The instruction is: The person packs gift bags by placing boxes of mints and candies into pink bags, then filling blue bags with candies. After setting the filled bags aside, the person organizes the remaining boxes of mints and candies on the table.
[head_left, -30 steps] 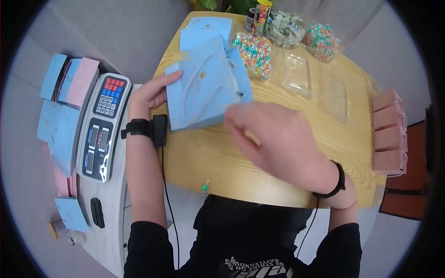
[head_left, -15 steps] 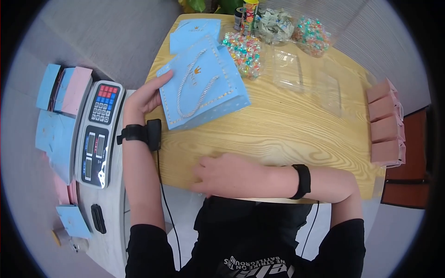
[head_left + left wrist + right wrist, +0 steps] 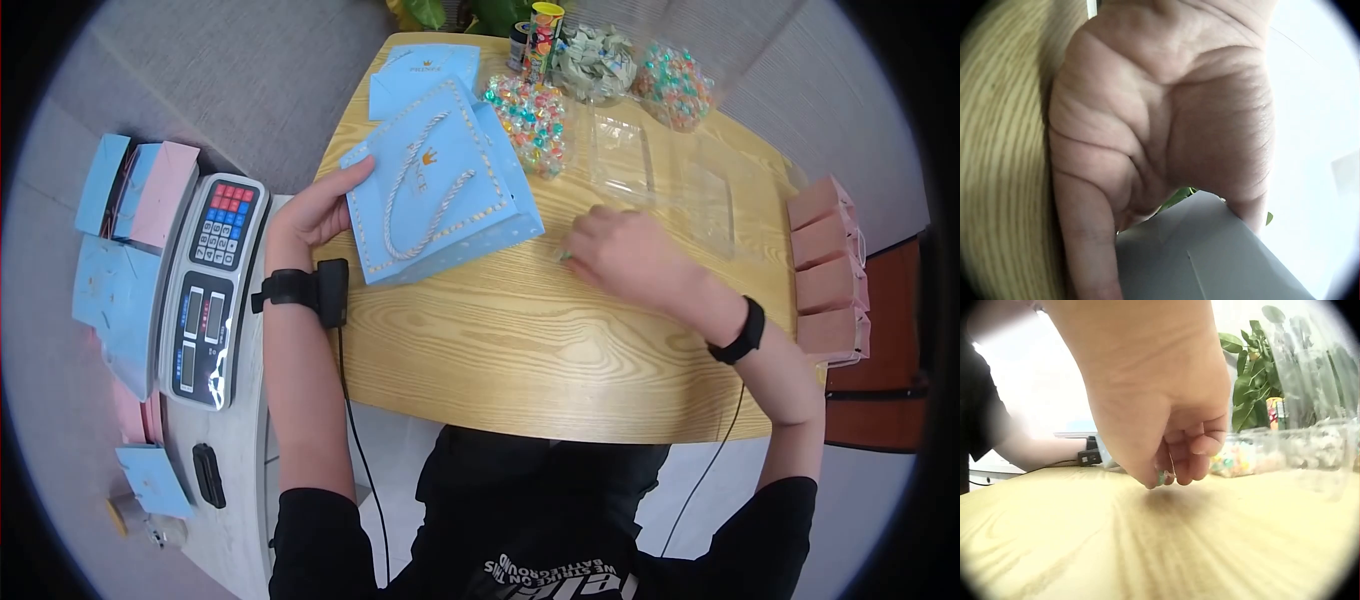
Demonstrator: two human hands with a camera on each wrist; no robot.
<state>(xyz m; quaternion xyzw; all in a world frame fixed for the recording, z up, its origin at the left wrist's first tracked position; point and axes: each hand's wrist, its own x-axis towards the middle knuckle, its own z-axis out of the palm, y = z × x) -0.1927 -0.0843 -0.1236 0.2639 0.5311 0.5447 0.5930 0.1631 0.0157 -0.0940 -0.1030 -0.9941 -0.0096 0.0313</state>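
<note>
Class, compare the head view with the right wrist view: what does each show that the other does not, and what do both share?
Only the head view shows the left hand holding the blue gift bag, the scale and the pink boxes. Only the right wrist view shows the small green candy pinched in the curled fingertips. Both show the right hand on the wooden table and the candy containers.

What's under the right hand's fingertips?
The right hand pinches a small green-wrapped candy against the wooden table. The fingers cover most of it, so its shape is unclear. The head view shows only a green speck by the hand.
</note>
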